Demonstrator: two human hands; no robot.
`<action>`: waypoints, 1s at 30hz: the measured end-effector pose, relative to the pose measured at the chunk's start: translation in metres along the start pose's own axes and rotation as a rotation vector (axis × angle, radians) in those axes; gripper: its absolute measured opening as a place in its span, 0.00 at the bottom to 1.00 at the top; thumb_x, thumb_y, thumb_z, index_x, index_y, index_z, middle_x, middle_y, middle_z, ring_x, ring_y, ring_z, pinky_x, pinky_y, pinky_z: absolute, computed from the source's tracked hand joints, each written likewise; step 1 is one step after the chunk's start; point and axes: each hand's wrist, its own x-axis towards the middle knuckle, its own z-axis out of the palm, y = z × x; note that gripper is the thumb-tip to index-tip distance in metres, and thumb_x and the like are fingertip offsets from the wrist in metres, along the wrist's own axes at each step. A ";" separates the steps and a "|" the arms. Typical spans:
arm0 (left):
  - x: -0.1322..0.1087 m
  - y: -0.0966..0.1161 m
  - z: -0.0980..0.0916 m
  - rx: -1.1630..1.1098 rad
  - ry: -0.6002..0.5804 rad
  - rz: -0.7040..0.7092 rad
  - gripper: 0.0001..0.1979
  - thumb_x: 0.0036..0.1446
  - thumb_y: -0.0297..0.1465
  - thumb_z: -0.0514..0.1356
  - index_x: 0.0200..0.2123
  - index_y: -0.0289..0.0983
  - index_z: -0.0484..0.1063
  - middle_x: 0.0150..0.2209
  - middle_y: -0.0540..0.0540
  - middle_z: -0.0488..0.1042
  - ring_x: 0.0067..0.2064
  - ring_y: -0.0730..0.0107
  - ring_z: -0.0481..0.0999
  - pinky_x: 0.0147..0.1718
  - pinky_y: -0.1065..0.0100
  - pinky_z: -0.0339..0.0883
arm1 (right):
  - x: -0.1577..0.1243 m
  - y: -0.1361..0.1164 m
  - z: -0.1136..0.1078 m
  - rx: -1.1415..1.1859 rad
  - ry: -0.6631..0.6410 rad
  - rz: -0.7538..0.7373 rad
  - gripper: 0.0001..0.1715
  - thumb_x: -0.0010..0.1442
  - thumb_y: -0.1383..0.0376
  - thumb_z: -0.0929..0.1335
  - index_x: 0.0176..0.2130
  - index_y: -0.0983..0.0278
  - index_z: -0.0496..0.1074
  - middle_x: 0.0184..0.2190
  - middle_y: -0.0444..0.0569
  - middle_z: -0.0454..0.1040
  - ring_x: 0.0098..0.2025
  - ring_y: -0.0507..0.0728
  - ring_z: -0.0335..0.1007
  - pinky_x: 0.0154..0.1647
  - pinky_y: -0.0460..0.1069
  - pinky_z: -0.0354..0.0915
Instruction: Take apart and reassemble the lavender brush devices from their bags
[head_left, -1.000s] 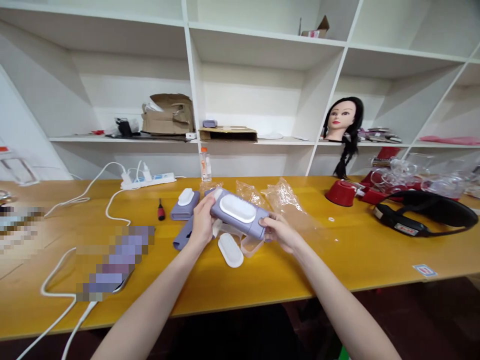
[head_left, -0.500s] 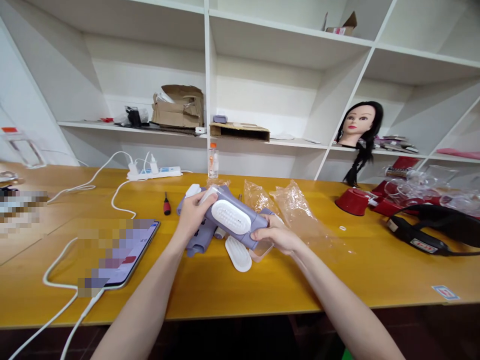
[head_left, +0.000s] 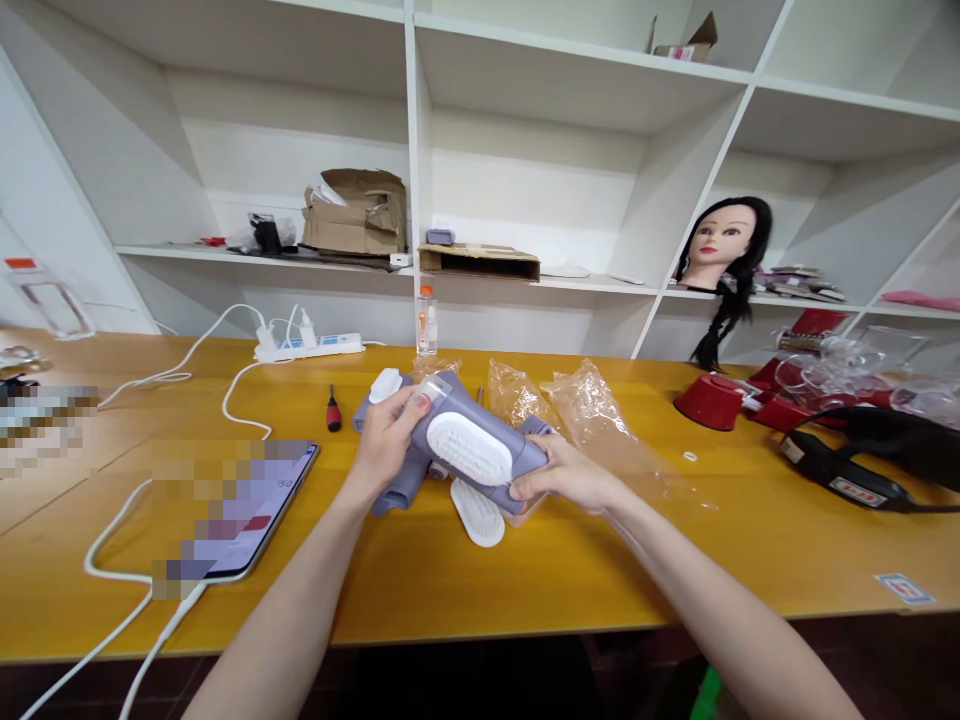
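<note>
Both my hands hold a purple plastic device (head_left: 517,448) tilted above the table, its right end lower. On its upper face sits a white oval pad (head_left: 469,450) with a textured surface, and its left end has a clear part. My left hand (head_left: 384,440) is closed around that left end, thumb on top. My right hand (head_left: 566,474) grips the right end, thumb on the near edge. Just below the device lies a second white oval piece (head_left: 478,520). More purple plastic parts (head_left: 396,492) lie beneath and behind, partly hidden by the device and my left hand.
A red-and-black screwdriver (head_left: 334,412) and a charging phone (head_left: 262,520) with white cables lie to the left. Clear plastic bags (head_left: 600,410) are behind my right hand. A red base (head_left: 709,402) and black headgear (head_left: 840,470) stand right. A bottle (head_left: 426,322) stands by the shelves.
The purple device has shifted slightly right and downward in my hands. Both hands keep their hold on it.
</note>
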 end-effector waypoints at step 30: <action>0.065 -0.016 0.110 0.842 -0.544 0.088 0.19 0.54 0.31 0.54 0.51 0.42 0.68 0.54 0.40 0.68 0.56 0.46 0.64 0.52 0.39 0.49 | -0.010 0.039 -0.053 0.484 0.518 -0.265 0.16 0.41 0.67 0.74 0.33 0.65 0.72 0.30 0.47 0.78 0.30 0.56 0.75 0.40 0.52 0.72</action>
